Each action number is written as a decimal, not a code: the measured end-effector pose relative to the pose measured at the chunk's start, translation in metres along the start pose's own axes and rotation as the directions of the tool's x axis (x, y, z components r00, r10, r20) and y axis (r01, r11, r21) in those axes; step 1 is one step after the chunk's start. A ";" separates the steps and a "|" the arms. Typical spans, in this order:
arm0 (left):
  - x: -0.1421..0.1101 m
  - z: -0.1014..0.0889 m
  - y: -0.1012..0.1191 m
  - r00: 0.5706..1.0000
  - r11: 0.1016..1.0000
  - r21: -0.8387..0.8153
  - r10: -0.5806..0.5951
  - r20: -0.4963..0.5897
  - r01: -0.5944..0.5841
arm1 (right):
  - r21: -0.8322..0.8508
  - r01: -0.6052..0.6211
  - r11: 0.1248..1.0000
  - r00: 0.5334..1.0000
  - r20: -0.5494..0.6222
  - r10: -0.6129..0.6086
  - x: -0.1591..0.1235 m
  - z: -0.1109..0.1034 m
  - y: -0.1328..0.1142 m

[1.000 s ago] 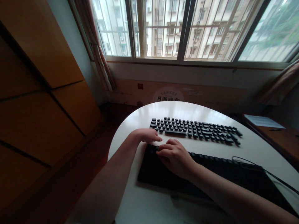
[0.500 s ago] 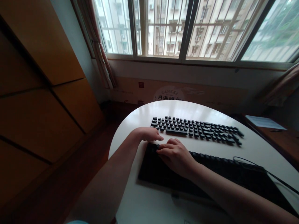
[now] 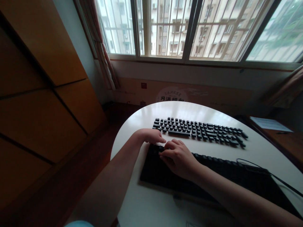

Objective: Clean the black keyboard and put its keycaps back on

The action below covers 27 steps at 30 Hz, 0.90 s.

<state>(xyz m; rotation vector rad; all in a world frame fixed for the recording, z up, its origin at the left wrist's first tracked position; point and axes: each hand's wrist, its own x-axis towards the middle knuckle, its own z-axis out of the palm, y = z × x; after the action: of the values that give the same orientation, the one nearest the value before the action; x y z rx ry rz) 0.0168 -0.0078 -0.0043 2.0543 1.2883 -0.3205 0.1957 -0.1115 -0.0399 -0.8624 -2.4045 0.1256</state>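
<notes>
A black keyboard base (image 3: 156,171) lies on the white round table, with keycaps seated along its far row and the rest of its surface dark. My right hand (image 3: 178,156) reaches over its far left part. Thumb and fingers are pinched at a black keycap (image 3: 161,148) on that row; the fingertips partly cover the spot. Just beyond the base's far left corner rests my left hand (image 3: 154,136), its fingers curled in. What those fingers hold, if anything, is hidden. Loose black keycaps (image 3: 201,130) stand in keyboard-like rows behind both hands.
The white table (image 3: 132,126) has a curved far edge. A black cable (image 3: 284,183) runs off the base to the right. Wooden cabinets (image 3: 68,110) stand at left, a barred window (image 3: 165,31) ahead. A paper sheet (image 3: 270,124) lies on a brown surface at right.
My right hand's fingers have shifted slightly, showing more of the keycap at their tips. My left hand stays in place. The whole view has moved a little.
</notes>
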 end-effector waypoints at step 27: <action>-0.004 -0.007 -0.003 0.988 0.998 -0.032 0.065 0.142 -0.061 | -0.127 0.127 0.984 0.992 0.013 -0.127 0.000 -0.008 0.007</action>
<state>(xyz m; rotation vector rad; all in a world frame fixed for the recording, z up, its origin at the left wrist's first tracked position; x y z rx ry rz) 0.0108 -0.0052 0.0020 2.0055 1.1331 -0.4113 0.2043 -0.1065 -0.0349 -0.7627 -2.4863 -0.0763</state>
